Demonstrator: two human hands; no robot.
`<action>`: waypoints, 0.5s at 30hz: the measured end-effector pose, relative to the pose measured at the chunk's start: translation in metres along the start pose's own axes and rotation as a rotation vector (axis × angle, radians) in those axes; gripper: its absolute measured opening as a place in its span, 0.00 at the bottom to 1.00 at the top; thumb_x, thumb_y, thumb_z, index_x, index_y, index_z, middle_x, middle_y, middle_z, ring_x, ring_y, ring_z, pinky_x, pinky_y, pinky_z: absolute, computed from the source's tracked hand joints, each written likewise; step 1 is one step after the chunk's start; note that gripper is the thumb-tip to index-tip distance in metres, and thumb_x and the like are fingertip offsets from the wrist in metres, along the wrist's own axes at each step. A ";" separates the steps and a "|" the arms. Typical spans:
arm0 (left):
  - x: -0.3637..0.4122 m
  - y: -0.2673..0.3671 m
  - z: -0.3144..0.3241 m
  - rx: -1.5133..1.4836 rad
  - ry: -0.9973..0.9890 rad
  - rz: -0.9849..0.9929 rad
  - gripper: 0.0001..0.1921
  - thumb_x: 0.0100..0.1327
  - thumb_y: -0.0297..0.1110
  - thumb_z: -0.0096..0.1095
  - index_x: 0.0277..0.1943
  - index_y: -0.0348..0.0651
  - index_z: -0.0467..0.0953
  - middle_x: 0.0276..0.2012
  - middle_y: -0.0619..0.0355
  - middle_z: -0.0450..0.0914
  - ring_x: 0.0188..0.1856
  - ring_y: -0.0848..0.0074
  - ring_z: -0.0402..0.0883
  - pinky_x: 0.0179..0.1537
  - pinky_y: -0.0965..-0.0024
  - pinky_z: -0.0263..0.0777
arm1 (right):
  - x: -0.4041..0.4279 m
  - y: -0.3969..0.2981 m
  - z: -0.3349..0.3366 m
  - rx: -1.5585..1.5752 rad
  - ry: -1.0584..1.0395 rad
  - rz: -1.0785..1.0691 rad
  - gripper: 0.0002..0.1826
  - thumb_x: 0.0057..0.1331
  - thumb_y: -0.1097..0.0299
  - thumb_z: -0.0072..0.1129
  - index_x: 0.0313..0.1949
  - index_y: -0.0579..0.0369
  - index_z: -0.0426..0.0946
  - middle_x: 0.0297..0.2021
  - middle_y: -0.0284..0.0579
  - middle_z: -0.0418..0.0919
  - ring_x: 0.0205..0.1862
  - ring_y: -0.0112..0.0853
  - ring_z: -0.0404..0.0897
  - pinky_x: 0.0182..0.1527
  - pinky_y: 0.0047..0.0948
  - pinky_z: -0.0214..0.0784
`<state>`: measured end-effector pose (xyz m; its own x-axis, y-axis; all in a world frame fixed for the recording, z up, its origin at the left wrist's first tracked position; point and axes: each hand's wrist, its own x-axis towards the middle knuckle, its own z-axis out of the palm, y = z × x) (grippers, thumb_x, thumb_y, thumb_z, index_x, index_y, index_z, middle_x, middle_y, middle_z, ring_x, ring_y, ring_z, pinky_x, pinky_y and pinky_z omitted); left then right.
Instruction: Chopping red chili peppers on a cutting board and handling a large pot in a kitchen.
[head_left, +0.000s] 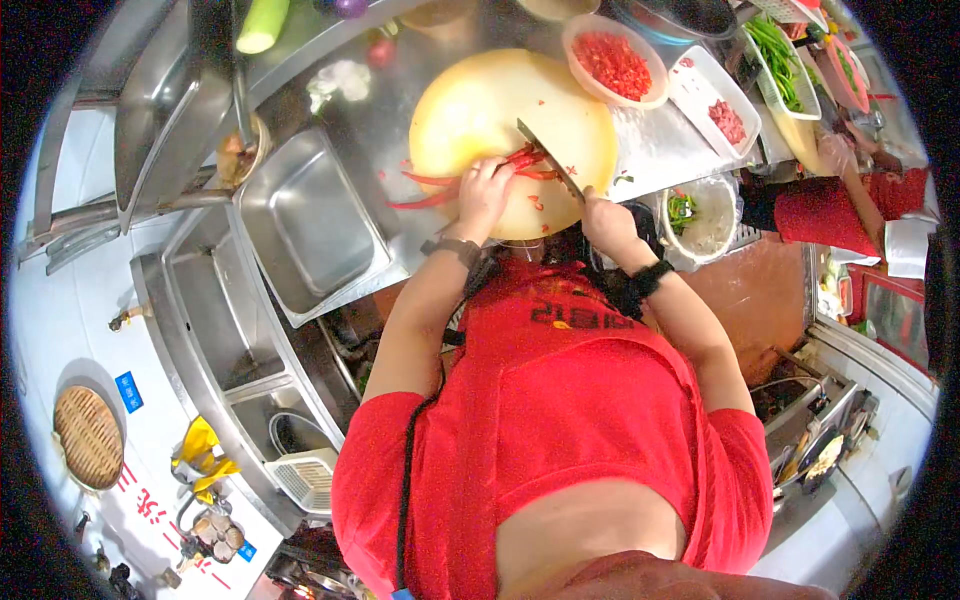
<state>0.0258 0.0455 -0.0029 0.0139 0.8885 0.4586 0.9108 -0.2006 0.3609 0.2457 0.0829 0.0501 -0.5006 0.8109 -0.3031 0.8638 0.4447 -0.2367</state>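
On a round yellowish cutting board (495, 90), my left hand (484, 191) presses down a bunch of long red chili peppers (431, 201), whose tails stick out to the left past the fingers. My right hand (609, 225) grips the handle of a cleaver (551, 159). The blade stands on edge, close against the cut ends of the peppers, just right of my left fingertips. Small red pepper pieces (535, 202) lie scattered on the board near the blade. At the board's upper right rim, a pinkish bowl (662, 90) holds a heap of chopped red chili (611, 65).
Left of the board sits an empty steel pan (311, 217); garlic (337, 81) lies beyond it. A white tray (694, 64) of chopped meat (726, 121) and a basket of green vegetables (776, 64) stand right. A lined waste bin (701, 225) is below. Another person (840, 206) works at far right.
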 end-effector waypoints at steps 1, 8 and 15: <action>0.000 0.000 0.000 -0.006 0.010 -0.017 0.10 0.49 0.30 0.62 0.36 0.44 0.76 0.36 0.57 0.74 0.39 0.64 0.73 0.40 0.65 0.69 | 0.003 -0.003 -0.001 0.002 0.002 0.003 0.10 0.59 0.67 0.42 0.37 0.60 0.63 0.21 0.57 0.76 0.26 0.50 0.78 0.27 0.46 0.70; -0.001 0.001 0.001 -0.018 0.079 -0.051 0.06 0.47 0.27 0.61 0.30 0.44 0.77 0.34 0.57 0.75 0.36 0.64 0.73 0.38 0.65 0.70 | -0.013 -0.009 -0.013 0.036 0.040 0.020 0.10 0.58 0.71 0.42 0.39 0.58 0.64 0.24 0.57 0.77 0.26 0.48 0.78 0.26 0.44 0.70; -0.004 -0.006 0.005 -0.039 0.091 -0.008 0.06 0.47 0.27 0.61 0.31 0.43 0.77 0.36 0.55 0.74 0.37 0.62 0.73 0.38 0.64 0.70 | 0.015 -0.020 -0.007 -0.025 0.019 -0.004 0.10 0.58 0.71 0.40 0.40 0.59 0.64 0.24 0.56 0.77 0.26 0.47 0.79 0.28 0.42 0.71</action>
<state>0.0224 0.0458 -0.0110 -0.0319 0.8494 0.5267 0.8937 -0.2117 0.3956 0.2208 0.0889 0.0566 -0.5028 0.8163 -0.2843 0.8632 0.4570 -0.2144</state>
